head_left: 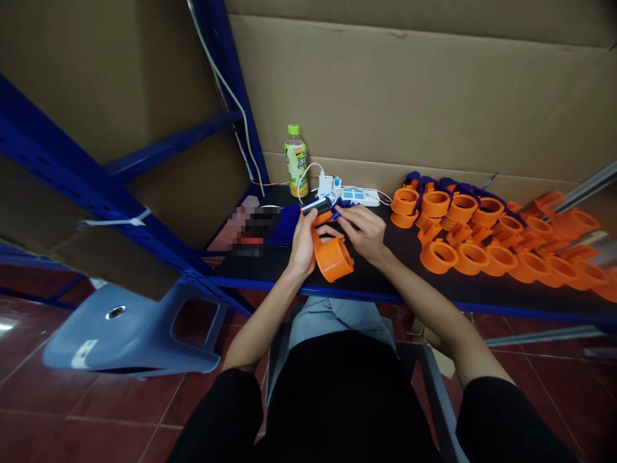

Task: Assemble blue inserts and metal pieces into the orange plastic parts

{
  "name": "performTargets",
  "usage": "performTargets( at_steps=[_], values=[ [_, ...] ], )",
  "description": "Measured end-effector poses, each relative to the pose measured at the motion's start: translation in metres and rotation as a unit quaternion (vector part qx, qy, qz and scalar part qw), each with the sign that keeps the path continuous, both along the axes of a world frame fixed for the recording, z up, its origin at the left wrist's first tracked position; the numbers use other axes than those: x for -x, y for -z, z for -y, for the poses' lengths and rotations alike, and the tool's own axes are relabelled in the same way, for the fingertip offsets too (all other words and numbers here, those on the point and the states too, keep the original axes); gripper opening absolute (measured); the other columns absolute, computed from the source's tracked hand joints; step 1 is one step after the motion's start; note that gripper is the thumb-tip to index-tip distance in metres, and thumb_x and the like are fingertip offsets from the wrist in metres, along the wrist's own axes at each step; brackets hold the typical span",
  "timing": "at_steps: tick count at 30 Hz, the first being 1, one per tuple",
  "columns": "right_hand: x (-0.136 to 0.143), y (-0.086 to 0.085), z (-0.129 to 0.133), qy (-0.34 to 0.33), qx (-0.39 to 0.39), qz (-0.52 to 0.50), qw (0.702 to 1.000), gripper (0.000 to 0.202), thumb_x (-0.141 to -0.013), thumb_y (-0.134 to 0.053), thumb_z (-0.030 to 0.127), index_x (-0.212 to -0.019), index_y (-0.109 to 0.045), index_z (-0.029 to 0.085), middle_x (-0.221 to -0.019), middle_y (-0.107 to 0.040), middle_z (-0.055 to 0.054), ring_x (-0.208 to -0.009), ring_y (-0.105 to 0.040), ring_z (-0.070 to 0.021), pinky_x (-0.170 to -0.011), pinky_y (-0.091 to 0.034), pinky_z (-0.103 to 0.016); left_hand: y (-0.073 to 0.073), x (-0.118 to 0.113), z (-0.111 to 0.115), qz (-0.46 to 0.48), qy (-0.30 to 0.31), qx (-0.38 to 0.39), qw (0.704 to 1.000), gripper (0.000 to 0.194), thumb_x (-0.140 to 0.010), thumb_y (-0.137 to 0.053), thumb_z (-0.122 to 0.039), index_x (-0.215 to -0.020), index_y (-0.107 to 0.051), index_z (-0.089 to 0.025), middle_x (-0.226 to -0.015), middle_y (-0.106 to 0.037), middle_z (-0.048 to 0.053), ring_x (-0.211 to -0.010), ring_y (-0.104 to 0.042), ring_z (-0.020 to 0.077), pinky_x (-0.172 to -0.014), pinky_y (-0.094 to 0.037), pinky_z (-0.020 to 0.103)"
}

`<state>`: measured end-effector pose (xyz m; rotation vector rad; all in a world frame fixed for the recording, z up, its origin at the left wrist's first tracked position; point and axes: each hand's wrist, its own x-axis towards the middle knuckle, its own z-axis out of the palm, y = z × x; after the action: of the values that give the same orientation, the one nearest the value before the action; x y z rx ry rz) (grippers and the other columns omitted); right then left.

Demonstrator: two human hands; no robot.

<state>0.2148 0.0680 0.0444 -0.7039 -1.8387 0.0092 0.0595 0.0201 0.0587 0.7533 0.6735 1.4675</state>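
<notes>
My left hand (pixel 303 243) is wrapped round an orange ring-shaped part (pixel 333 259), whose wide ring hangs below the fingers. A black piece with a white toothed edge (pixel 315 207) sits at the part's upper end. From the right, my right hand (pixel 362 230) pinches a small dark blue piece (pixel 336 212) against that upper end. Both hands are above the black tabletop, near its front edge. Many similar orange rings (pixel 464 209) stand in rows to the right, some with dark blue pieces behind them.
A green-capped bottle (pixel 296 164) stands at the back beside a white power strip (pixel 359 195) with plugs and cables. Dark blue pieces (pixel 288 226) lie left of my hands. Blue shelf posts (pixel 144 222) rise at the left, above a blue-grey plastic stool (pixel 130 328).
</notes>
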Motion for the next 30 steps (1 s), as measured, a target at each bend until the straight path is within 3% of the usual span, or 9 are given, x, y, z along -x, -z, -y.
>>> performTargets(
  at_steps=[5,14,22,30],
  values=[
    [-0.0047,0.0011,-0.0001,0.013,-0.015,0.014,1.0,0.033,-0.106,-0.057,0.04,-0.119,-0.083,0.024,-0.101,-0.081,-0.008,-0.089,-0.076,-0.0202,-0.087,-0.063,-0.038,0.0055,-0.0036,-0.0029,0.0,-0.021,-0.04,0.999,0.041,-0.092,-0.07,-0.048,-0.119,-0.059,-0.02,-0.1,-0.081,0.006,-0.073,-0.079,0.0174,-0.067,-0.062,0.026],
    [-0.0081,-0.0023,0.0002,0.008,-0.018,0.026,0.999,0.034,-0.106,-0.057,0.041,-0.116,-0.083,0.023,-0.098,-0.081,-0.009,-0.087,-0.076,-0.0211,-0.085,-0.064,-0.039,0.0042,-0.01,0.0037,-0.041,-0.05,-0.048,0.997,0.042,-0.089,-0.072,-0.053,-0.113,-0.053,-0.024,-0.101,-0.08,0.002,-0.073,-0.079,0.0153,-0.064,-0.06,0.023],
    [-0.008,0.0038,-0.0018,-0.012,-0.007,0.057,0.998,0.033,-0.105,-0.059,0.04,-0.121,-0.082,0.024,-0.1,-0.079,-0.01,-0.092,-0.075,-0.0213,-0.087,-0.064,-0.038,0.0041,-0.0046,0.0009,-0.037,-0.024,-0.033,0.998,0.045,-0.086,-0.074,-0.053,-0.113,-0.054,-0.022,-0.088,-0.078,0.001,-0.066,-0.077,0.0152,-0.057,-0.058,0.021],
    [-0.0049,0.004,0.0035,-0.012,-0.016,-0.01,1.0,0.028,-0.1,-0.066,0.043,-0.109,-0.085,0.024,-0.088,-0.077,-0.008,-0.075,-0.07,-0.0192,-0.075,-0.063,-0.037,0.005,-0.0102,0.0032,-0.037,-0.018,-0.027,0.999,0.048,-0.085,-0.077,-0.055,-0.111,-0.054,-0.022,-0.089,-0.077,0.001,-0.069,-0.077,0.0157,-0.059,-0.06,0.022]
  ],
)
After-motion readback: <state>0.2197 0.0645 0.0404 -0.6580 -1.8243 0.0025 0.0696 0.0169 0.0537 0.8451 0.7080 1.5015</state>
